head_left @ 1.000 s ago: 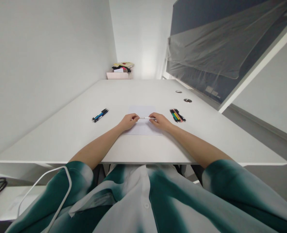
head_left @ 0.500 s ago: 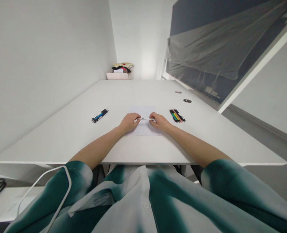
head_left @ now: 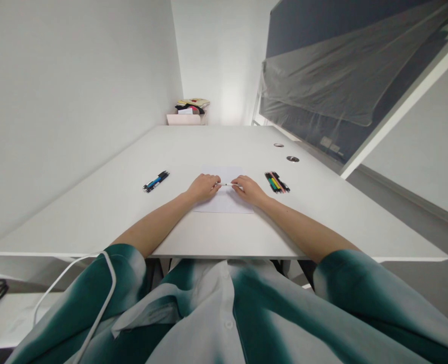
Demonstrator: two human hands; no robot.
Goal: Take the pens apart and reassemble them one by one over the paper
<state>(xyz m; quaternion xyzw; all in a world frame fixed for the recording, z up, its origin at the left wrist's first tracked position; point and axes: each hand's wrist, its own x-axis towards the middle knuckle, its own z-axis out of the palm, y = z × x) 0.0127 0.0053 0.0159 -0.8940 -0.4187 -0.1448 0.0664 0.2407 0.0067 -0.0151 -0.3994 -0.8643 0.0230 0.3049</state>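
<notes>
Between my two hands runs a slim white pen (head_left: 226,184), held level above a sheet of white paper (head_left: 224,205). My left hand (head_left: 204,187) pinches its left end, fingers closed. At the other end, my right hand (head_left: 248,190) grips it between thumb and fingers. Both pen ends are partly hidden by the fingers. Left of the paper lies a small group of blue and black pens (head_left: 156,181). On the right, several pens in green, yellow, pink and black (head_left: 277,182) lie side by side.
The white table (head_left: 113,212) stretches away from me. Two round metal grommets (head_left: 292,159) sit near its right edge. A pale box of folded items (head_left: 186,118) stands at the far end. A plastic-draped dark panel (head_left: 322,76) rises on the right. A white cable (head_left: 108,288) crosses my left sleeve.
Both hands have shifted very slightly upward with the pen still between them. The pen groups and paper lie as before.
</notes>
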